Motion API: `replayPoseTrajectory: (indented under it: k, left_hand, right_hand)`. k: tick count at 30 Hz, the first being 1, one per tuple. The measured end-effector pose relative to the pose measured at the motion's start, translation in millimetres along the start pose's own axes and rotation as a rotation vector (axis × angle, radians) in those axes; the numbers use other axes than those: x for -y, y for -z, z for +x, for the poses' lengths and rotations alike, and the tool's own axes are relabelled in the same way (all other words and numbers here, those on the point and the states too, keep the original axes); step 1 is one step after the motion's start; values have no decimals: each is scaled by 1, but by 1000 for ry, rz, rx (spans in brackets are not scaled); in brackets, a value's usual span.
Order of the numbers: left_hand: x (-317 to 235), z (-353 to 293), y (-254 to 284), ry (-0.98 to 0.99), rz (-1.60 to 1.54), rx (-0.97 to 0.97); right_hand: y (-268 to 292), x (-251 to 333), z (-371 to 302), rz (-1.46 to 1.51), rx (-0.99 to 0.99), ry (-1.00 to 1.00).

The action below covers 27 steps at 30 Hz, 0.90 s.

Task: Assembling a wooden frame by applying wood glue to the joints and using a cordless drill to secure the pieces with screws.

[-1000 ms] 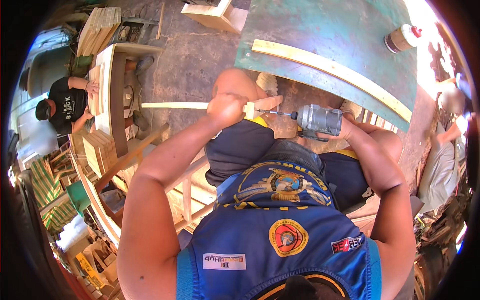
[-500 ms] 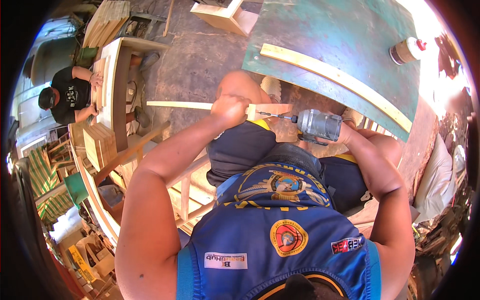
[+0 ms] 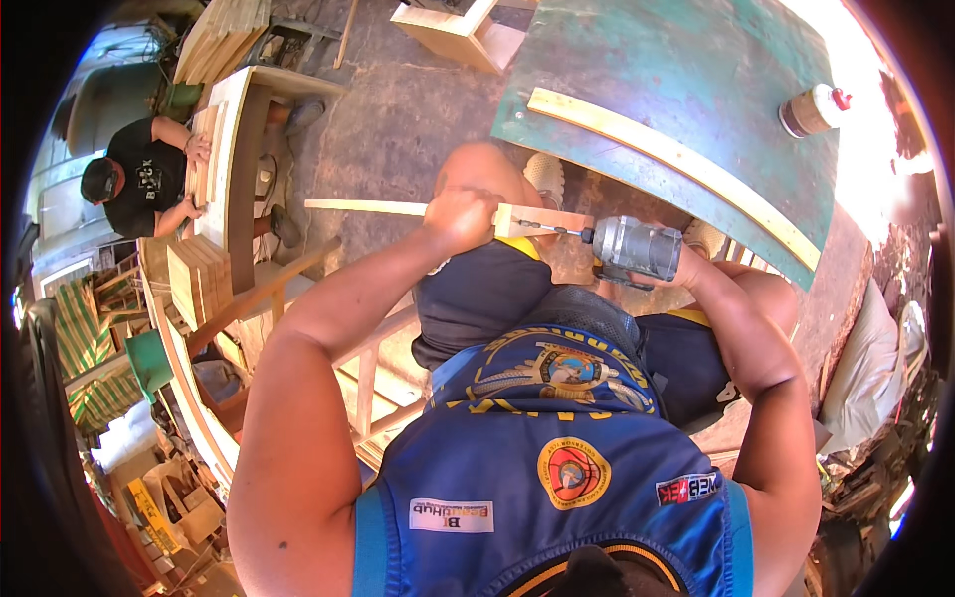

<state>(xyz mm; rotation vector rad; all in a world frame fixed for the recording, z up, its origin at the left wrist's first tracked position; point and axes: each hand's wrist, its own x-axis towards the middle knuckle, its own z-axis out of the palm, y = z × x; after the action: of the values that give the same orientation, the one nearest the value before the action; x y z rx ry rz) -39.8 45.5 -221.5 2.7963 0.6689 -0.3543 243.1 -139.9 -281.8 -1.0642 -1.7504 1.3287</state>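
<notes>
Over my left knee, my left hand (image 3: 461, 217) is closed round a pale wooden piece (image 3: 550, 218), pressing it near my leg. A thin wooden strip (image 3: 363, 207) runs out leftward from the same hand; whether it is one with the piece I cannot tell. My right hand (image 3: 678, 269) grips a grey cordless drill (image 3: 639, 248), held level above my lap. Its long drill bit (image 3: 557, 230) points left along the wooden piece, its tip close to my left fingers. How far the tip goes into the wood is unclear.
A green tabletop (image 3: 597, 60) ahead bears a long wooden slat (image 3: 676, 164) and a glue bottle (image 3: 811, 111). At the left a co-worker (image 3: 144, 179) handles boards on a wooden frame (image 3: 239, 199). Stacked wood blocks (image 3: 199, 279) and a rail (image 3: 269, 303) lie near my left arm.
The surroundings shift slightly rightward in the view. The wooden piece reaches a little closer to the drill body. Both hands keep their grips.
</notes>
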Motion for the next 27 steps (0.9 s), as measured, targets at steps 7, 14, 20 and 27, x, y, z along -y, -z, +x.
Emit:
replayPoseTrajectory:
  k: [7,14,20,27]
  left_hand:
    - [0,1,-1,-6,-20,-22]
    - [3,0,-7,18,-43,-69]
    - [0,-2,-2,17,-19,-54]
    - [1,-4,-8,42,-23,-67]
  right_hand:
    - [4,12,3,-65,18,-1]
    - [2,0,-1,117,42,-127]
    - [4,-5,2,-71,39,46]
    - [0,-7,-3,-41,11,-26]
